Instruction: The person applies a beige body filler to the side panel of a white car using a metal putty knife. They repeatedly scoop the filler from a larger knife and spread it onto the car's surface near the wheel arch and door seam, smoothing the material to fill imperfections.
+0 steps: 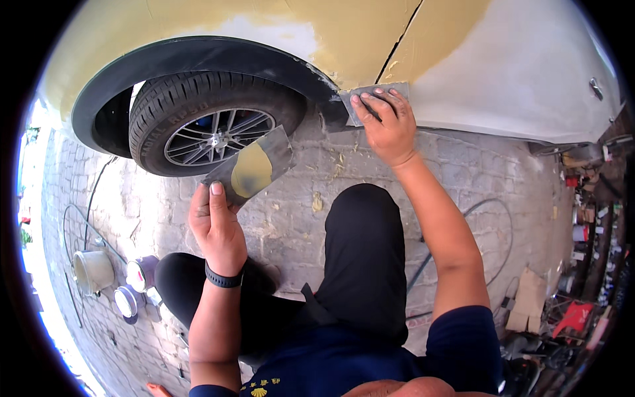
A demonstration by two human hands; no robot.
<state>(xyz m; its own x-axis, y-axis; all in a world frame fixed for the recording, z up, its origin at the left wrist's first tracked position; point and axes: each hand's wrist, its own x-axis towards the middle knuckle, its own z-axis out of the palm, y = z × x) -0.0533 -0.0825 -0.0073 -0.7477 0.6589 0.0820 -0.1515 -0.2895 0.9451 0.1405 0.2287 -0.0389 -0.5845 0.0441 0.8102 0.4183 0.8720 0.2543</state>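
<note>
So the right hand (pixel 390 129) had its fingers laid close together over a grey scraper (pixel 346 100), long edge running roughly left-right at the car's lower panel (pixel 456 99), just right of the wheel (pixel 218 135). Yellow filler (pixel 354 43) spread straight ahead of it. Left hand (pixel 218 221) was farther off, thumb pinching a dark plate (pixel 279 147) slanting up rightward; couldn't see its fingers underneath.

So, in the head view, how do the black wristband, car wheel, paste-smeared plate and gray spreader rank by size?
Largest to smallest, as they look:
1. Car wheel
2. Paste-smeared plate
3. Gray spreader, partly covered
4. Black wristband
</note>
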